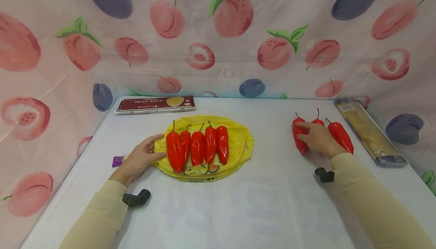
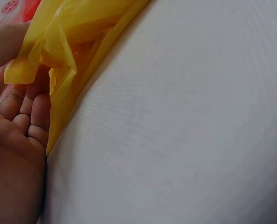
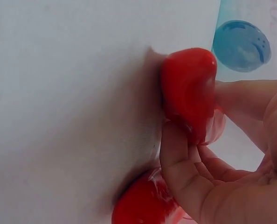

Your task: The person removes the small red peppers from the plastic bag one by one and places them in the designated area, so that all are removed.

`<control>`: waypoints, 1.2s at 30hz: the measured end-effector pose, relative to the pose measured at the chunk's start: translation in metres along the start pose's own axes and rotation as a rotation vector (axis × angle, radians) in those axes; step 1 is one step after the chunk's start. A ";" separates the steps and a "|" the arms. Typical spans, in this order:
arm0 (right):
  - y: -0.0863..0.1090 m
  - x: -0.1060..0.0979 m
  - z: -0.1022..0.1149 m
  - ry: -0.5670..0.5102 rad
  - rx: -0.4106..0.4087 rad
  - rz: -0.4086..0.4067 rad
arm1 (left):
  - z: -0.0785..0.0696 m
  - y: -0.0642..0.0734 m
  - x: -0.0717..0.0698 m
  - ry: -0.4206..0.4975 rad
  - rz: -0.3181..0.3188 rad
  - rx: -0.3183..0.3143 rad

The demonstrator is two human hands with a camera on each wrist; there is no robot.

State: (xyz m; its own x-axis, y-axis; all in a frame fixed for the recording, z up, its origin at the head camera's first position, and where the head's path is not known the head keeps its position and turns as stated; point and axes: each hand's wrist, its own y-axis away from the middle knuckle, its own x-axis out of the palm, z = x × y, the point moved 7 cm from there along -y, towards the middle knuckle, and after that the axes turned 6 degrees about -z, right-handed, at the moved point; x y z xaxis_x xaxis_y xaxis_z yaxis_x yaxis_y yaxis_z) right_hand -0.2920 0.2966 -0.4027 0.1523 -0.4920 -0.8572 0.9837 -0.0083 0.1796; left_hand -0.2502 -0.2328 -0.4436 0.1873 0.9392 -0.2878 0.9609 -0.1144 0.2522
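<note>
A yellow plastic bag (image 1: 238, 139) lies flat on the table with several glossy red peppers (image 1: 197, 148) side by side on it, most showing dark stems. At the bag's left edge is my left hand (image 1: 141, 158), its thumb and curled fingers around the yellow plastic (image 2: 64, 60). My right hand (image 1: 320, 139) pinches a red pepper (image 1: 299, 137) between thumb and fingers, off to the right. In the right wrist view this pepper (image 3: 190, 88) is seen end-on. Two more red peppers lie by that hand: one (image 1: 318, 121) mostly hidden behind it, another (image 1: 340, 136) to its right.
A dark red spaghetti pack (image 1: 154, 105) lies at the back left. Along the right side is a clear pack of pasta (image 1: 369, 131). A small purple packet (image 1: 118, 161) sits partly behind the left wrist. Fruit-printed cloth (image 1: 204, 25) hangs behind the white table (image 1: 238, 211).
</note>
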 end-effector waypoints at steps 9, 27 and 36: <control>-0.001 -0.001 0.001 0.007 -0.001 0.016 | 0.000 0.001 0.000 -0.003 -0.001 0.000; 0.000 -0.004 0.000 0.010 -0.019 0.025 | 0.000 0.001 -0.001 -0.026 -0.010 -0.002; 0.001 -0.005 -0.002 0.026 -0.016 0.024 | 0.000 0.002 0.000 -0.020 -0.005 0.002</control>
State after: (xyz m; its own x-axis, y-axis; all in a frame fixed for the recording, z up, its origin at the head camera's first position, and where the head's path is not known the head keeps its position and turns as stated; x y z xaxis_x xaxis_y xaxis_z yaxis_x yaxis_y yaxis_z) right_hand -0.2917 0.3004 -0.3993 0.1778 -0.4689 -0.8652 0.9811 0.0167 0.1925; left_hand -0.2484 -0.2333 -0.4430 0.1867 0.9331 -0.3072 0.9623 -0.1107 0.2485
